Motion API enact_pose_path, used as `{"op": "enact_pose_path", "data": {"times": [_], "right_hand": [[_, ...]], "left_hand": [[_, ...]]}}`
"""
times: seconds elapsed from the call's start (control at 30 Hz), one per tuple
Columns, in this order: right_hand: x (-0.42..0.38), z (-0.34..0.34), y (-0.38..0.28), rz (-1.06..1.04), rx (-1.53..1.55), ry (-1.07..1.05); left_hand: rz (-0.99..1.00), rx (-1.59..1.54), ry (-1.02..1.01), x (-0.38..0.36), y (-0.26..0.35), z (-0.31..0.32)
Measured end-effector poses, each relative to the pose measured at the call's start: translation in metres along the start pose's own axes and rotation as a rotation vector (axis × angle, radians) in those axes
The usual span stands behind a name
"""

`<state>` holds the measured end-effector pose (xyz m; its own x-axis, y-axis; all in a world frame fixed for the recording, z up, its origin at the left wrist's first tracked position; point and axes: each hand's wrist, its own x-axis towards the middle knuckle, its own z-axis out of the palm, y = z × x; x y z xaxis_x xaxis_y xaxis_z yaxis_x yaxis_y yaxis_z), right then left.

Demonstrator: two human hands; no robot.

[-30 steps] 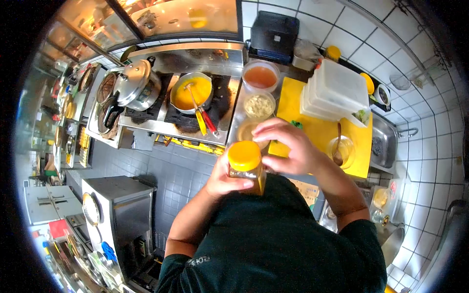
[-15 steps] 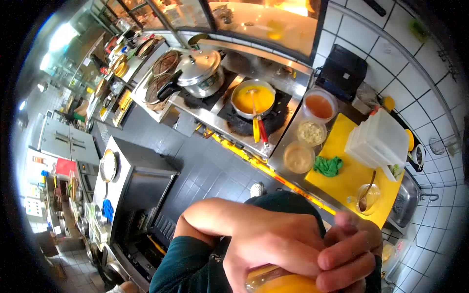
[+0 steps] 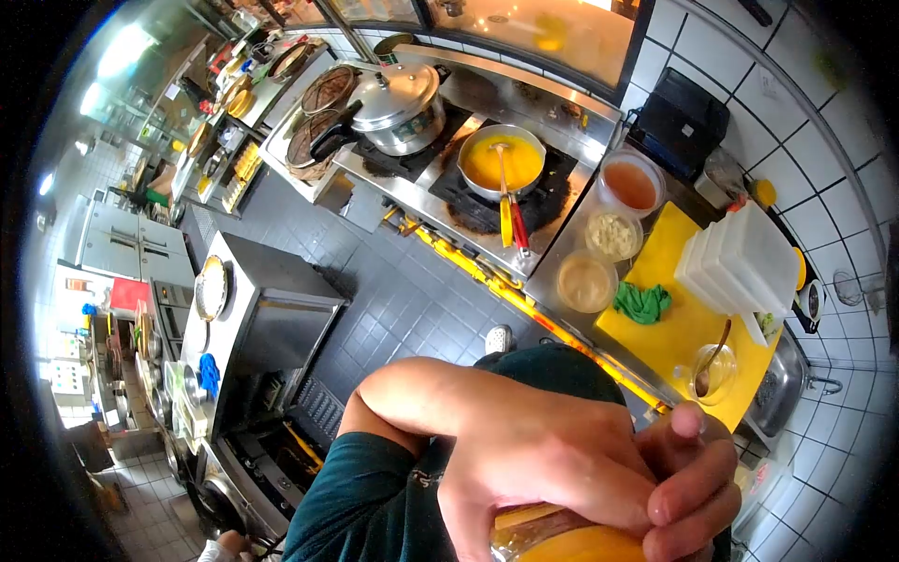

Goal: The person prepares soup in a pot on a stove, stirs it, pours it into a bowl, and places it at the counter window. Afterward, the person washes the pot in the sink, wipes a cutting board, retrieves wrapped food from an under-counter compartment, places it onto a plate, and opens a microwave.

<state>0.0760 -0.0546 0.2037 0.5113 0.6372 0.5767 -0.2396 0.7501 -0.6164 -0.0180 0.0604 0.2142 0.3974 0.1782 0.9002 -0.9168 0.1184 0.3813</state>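
Observation:
Close below the camera, my left hand point(image 3: 552, 454) is closed over the top of a clear jar point(image 3: 581, 543) with yellow-orange showing in it. Fingers of my right hand point(image 3: 698, 482) curl around the same jar from the right, against the left hand. Most of the jar is hidden by the hands and cut off at the bottom edge, so its contents are hard to make out. Beyond the hands, a pan point(image 3: 503, 164) of yellow liquid sits on the stove, with a ladle point(image 3: 503, 187) resting in it.
A pressure cooker point(image 3: 398, 108) stands left of the pan. On the right counter are several tubs, including one of orange liquid point(image 3: 629, 183), a green cloth point(image 3: 642, 303) on a yellow board point(image 3: 637, 347), stacked white containers point(image 3: 740, 262), a bowl with a spoon point(image 3: 714, 375) and a sink point(image 3: 782, 393).
The camera view has shifted slightly, so the stove and counter sit a little higher and further right. Both hands stay closed on the jar, slightly lower right in view.

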Motion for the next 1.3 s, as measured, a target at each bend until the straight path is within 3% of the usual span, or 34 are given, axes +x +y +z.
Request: {"op": "enact_pose_path", "data": {"times": [0.13, 0.23, 0.3, 0.4, 0.53, 0.63, 0.73, 0.83, 0.9, 0.93, 1.0, 1.13, 1.3], "right_hand": [[0.007, 0.01, -0.005, 0.039, -0.063, -0.048], [0.005, 0.004, -0.001, 0.004, -0.062, -0.11], [0.006, 0.003, -0.001, 0.016, -0.14, -0.154], [0.014, 0.015, -0.013, 0.122, -0.32, -0.175], [0.017, 0.013, -0.024, 0.192, -0.352, -0.236], [0.019, 0.022, -0.014, 0.025, -0.357, -0.206], [0.017, 0.048, 0.015, -0.232, -0.402, -0.109], [0.033, 0.037, 0.033, -0.434, -0.31, -0.211], [0.033, 0.032, 0.019, -0.251, -0.243, -0.229], [0.024, 0.031, -0.009, -0.014, -0.234, -0.176], [0.012, 0.024, -0.03, 0.203, -0.261, -0.126], [0.014, 0.018, -0.021, 0.084, -0.221, -0.174], [0.025, 0.031, 0.012, -0.274, -0.261, -0.202]], "left_hand": [[0.096, -0.148, 0.168, 0.009, -0.004, 0.015], [0.194, -0.707, 0.475, 0.043, -0.003, 0.049], [0.281, -1.147, 0.517, 0.044, -0.018, 0.07], [0.38, -1.528, 0.325, 0.032, -0.052, 0.078], [0.482, -1.491, 0.344, 0.029, -0.067, 0.09], [0.602, -1.553, 0.361, 0.04, -0.07, 0.097], [0.46, -1.53, 0.365, 0.04, -0.052, 0.086], [0.29, -1.241, 0.359, 0.035, -0.036, 0.07], [0.138, -0.802, 0.273, 0.032, -0.025, 0.049], [0.106, -0.652, 0.227, 0.031, -0.02, 0.039], [0.066, -0.473, 0.163, 0.027, -0.016, 0.028], [0.032, -0.338, 0.107, 0.022, -0.01, 0.023], [-0.004, -0.234, 0.08, 0.013, -0.008, 0.019]]}}
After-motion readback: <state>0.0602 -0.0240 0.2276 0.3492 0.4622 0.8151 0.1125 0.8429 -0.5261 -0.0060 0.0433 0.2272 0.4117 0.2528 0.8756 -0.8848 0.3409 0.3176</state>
